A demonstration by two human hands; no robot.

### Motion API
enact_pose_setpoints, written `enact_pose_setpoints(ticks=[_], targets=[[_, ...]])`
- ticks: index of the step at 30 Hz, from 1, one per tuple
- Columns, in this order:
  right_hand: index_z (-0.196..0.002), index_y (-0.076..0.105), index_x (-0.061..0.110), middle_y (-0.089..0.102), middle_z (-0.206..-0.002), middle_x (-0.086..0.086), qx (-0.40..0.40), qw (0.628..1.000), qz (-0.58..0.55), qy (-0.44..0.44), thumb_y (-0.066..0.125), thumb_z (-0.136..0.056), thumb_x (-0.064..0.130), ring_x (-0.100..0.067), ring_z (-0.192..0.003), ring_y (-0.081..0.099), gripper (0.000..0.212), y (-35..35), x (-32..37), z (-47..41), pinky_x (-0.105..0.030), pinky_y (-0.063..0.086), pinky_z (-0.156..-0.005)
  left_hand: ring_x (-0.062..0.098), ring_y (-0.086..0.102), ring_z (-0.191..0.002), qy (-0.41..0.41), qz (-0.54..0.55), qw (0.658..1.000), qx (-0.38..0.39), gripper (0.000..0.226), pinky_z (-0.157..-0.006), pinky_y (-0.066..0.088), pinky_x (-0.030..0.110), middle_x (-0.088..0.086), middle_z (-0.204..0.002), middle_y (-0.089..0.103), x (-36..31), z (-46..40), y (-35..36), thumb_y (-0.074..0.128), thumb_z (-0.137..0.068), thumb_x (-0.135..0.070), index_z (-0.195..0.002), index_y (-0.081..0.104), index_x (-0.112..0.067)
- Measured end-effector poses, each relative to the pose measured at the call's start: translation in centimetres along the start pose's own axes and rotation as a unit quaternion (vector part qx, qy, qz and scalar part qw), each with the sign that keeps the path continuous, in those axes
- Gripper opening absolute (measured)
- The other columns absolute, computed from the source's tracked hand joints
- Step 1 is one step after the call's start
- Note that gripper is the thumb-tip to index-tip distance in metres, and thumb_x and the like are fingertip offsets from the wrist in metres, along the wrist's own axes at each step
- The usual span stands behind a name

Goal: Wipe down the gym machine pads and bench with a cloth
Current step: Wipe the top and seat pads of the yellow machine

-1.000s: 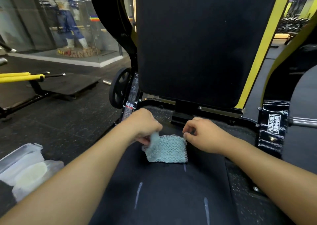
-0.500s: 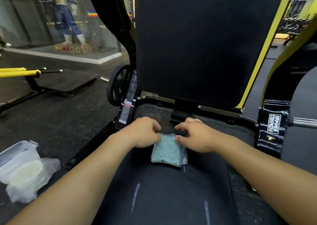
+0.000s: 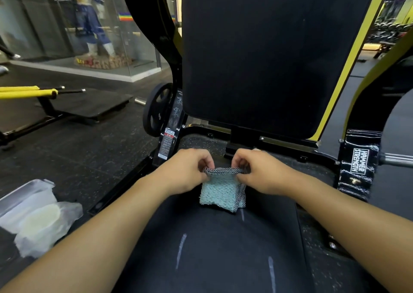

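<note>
since 0.5 s ago: cloth top edge raised off seat pad, fold opened. left hand and right hand each pinch a top corner. lifted edge runs 9–3 o'clock; body hangs toward 6, lower edge resting on pad.

"HAMMER STRENGTH" runs in white letters down the black frame post at right — the only legible wording. The warning sticker on the left upright carries print too small to read.
</note>
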State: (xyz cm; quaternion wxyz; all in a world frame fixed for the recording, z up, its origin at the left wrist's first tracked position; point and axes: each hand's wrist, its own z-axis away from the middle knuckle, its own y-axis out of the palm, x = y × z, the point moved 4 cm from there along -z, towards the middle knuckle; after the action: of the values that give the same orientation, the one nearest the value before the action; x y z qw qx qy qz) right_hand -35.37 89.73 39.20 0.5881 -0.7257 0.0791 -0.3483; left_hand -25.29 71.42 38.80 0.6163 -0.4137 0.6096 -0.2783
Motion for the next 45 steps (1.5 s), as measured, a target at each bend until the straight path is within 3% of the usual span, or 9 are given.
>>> enact_pose_setpoints(ticks=[3, 9, 14, 19, 27, 30, 33, 36, 45], targets=[[-0.100, 0.057, 0.041, 0.056, -0.103, 0.018, 0.043, 0.999, -0.004, -0.030, 0.073, -0.088, 0.027, 0.003, -0.105, 0.045, 0.024, 0.0, 0.8, 2.2, -0.023, 0.044, -0.086, -0.001, 0.058, -0.081, 0.040, -0.026, 0.999, 0.013, 0.027, -0.071, 0.045, 0.016, -0.015, -0.088, 0.061, -0.3, 1.7, 0.2, 0.074, -0.083, -0.013, -0.089, 0.068, -0.039], [-0.107, 0.066, 0.040, 0.061, -0.106, 0.026, 0.150, 0.985, 0.047, -0.065, 0.060, -0.086, 0.026, 0.001, -0.119, 0.039, 0.027, 0.8, 2.1, 5.0, -0.022, 0.038, -0.103, 0.001, 0.058, -0.099, 0.060, -0.065, 0.990, 0.112, 0.049, -0.096, 0.048, 0.024, -0.021, -0.103, 0.059, 0.0, 4.4, 1.2, 0.053, -0.078, -0.001, -0.099, 0.077, -0.038], [-0.114, 0.064, 0.043, 0.059, -0.112, 0.023, 0.086, 0.992, 0.021, -0.086, 0.057, -0.095, 0.038, 0.005, -0.117, 0.047, 0.022, -0.1, 2.8, 3.8, -0.026, 0.045, -0.099, -0.001, 0.058, -0.102, 0.053, -0.063, 0.996, 0.035, 0.046, -0.095, 0.050, 0.027, -0.024, -0.104, 0.060, 0.2, 4.4, -0.6, 0.047, -0.081, -0.009, -0.097, 0.076, -0.041], [-0.140, 0.050, 0.050, 0.045, -0.136, 0.026, 0.151, 0.981, 0.073, -0.098, 0.054, -0.099, 0.051, 0.004, -0.128, 0.042, 0.041, 2.7, 3.4, 4.0, -0.021, 0.036, -0.110, -0.003, 0.057, -0.090, 0.009, -0.046, 0.998, -0.050, 0.036, -0.087, 0.053, 0.031, -0.023, -0.098, 0.058, 1.5, 5.7, -1.6, 0.052, -0.087, -0.014, -0.096, 0.074, -0.041], [-0.126, 0.063, 0.034, 0.052, -0.111, 0.008, 0.047, 0.979, 0.195, 0.034, 0.043, -0.095, 0.063, -0.021, -0.108, 0.059, 0.047, 4.6, 6.9, 4.1, -0.037, 0.053, -0.088, -0.002, 0.059, -0.099, 0.000, -0.044, 0.997, -0.061, 0.027, -0.091, 0.052, 0.032, -0.025, -0.105, 0.059, 2.5, 7.8, -1.6, 0.053, -0.090, -0.024, -0.099, 0.072, -0.040], [-0.137, 0.054, 0.035, 0.050, -0.125, 0.005, 0.021, 0.980, 0.197, 0.003, 0.038, -0.095, 0.068, -0.019, -0.121, 0.047, 0.056, 4.3, 7.7, 3.5, -0.036, 0.046, -0.100, -0.002, 0.059, -0.097, -0.008, -0.056, 0.996, -0.067, 0.027, -0.090, 0.052, 0.031, -0.024, -0.105, 0.059, 2.8, 8.2, -1.8, 0.053, -0.092, -0.024, -0.101, 0.073, -0.040], [-0.158, 0.023, 0.040, 0.019, -0.166, 0.003, 0.073, 0.982, 0.167, -0.057, 0.032, -0.103, 0.061, -0.022, -0.153, 0.017, 0.060, 5.8, 7.4, 2.8, -0.039, 0.019, -0.125, -0.001, 0.056, -0.103, -0.011, -0.081, 0.994, -0.072, 0.028, -0.092, 0.051, 0.030, -0.023, -0.110, 0.059, 2.9, 8.1, -1.5, 0.051, -0.094, -0.025, -0.107, 0.072, -0.039], [-0.160, 0.001, 0.043, -0.009, -0.170, 0.007, 0.141, 0.980, 0.130, -0.057, 0.022, -0.107, 0.054, -0.017, -0.157, -0.011, 0.058, 8.0, 6.3, 2.7, -0.038, -0.002, -0.128, 0.001, 0.052, -0.115, -0.014, -0.115, 0.990, -0.078, 0.032, -0.097, 0.049, 0.031, -0.022, -0.120, 0.057, 3.2, 7.9, -1.1, 0.046, -0.098, -0.027, -0.119, 0.067, -0.039], [-0.163, 0.005, 0.030, -0.009, -0.171, 0.004, 0.175, 0.977, 0.122, -0.028, 0.036, -0.093, -0.004, -0.013, -0.157, -0.006, 0.084, 7.8, 6.7, 2.2, -0.045, 0.015, -0.127, 0.004, 0.048, -0.123, -0.043, -0.144, 0.985, -0.088, 0.034, -0.102, 0.044, 0.027, -0.022, -0.126, 0.054, 4.2, 8.1, -1.3, 0.045, -0.099, -0.026, -0.126, 0.062, -0.036]])
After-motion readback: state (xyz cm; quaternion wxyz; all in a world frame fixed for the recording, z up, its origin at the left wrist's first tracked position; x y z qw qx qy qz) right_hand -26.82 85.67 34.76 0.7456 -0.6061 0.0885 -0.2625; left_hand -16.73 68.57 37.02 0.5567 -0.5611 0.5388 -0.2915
